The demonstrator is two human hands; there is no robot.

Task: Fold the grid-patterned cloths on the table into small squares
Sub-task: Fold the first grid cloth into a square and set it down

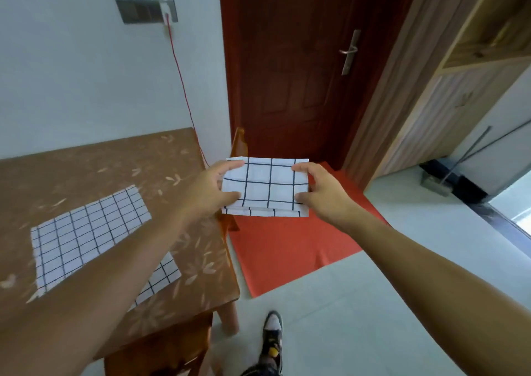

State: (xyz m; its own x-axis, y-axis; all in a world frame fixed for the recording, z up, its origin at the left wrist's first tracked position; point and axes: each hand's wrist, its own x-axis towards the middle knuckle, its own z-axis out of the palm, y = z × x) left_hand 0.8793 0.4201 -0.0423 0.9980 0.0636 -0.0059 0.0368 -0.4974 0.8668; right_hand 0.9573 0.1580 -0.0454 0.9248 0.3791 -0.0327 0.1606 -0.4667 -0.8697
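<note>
- Fingers of my left hand [209,187] pinch the folded cloth [265,187] by its left edge, thumb low, fingers up top.
- My right hand [319,188] pinches its right edge likewise, mid-frame, off the table [178,157].
- Lower left, a second grid cloth [86,232] lies flat on that table.

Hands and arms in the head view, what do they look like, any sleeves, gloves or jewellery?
The left hand and right hand are bare: no gloves, rings or watch show. The left forearm and right forearm are bare too, with no sleeve in view up to the picture's edge.
</note>
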